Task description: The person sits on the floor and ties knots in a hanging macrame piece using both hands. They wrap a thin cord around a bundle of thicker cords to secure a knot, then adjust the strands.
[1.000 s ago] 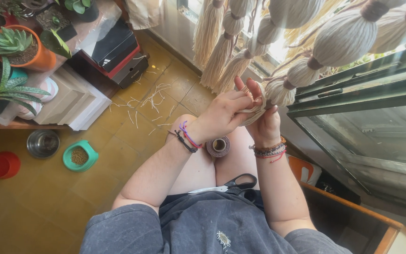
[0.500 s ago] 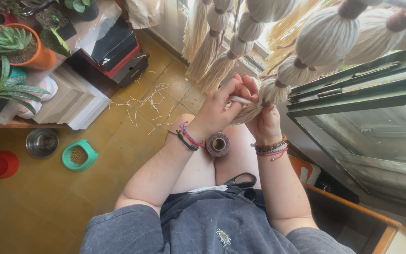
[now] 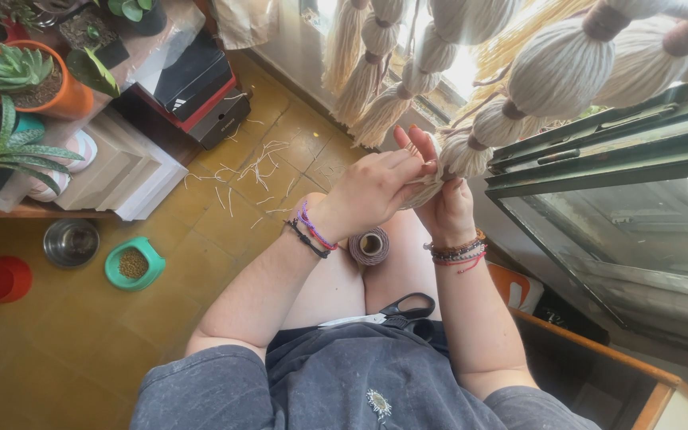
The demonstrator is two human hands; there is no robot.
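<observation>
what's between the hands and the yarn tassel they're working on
Nothing visible: the left hand and right hand both already close on the cream tassel directly. The twine spool and scissors lie apart, on the lap.

Tassel (image 3: 428, 187) mostly hidden between hands (tops of others cropped)

Soft matt yarn tassel (image 3: 462, 153)

Both hands, left hand (image 3: 372, 191) and right hand (image 3: 447, 209), are closed on a tassel (image 3: 462, 153). A spool (image 3: 369, 245) is lodged between the knees; scissors (image 3: 388, 312) are laid on the lap; bowls (image 3: 71, 242) are set on the floor at left.
</observation>
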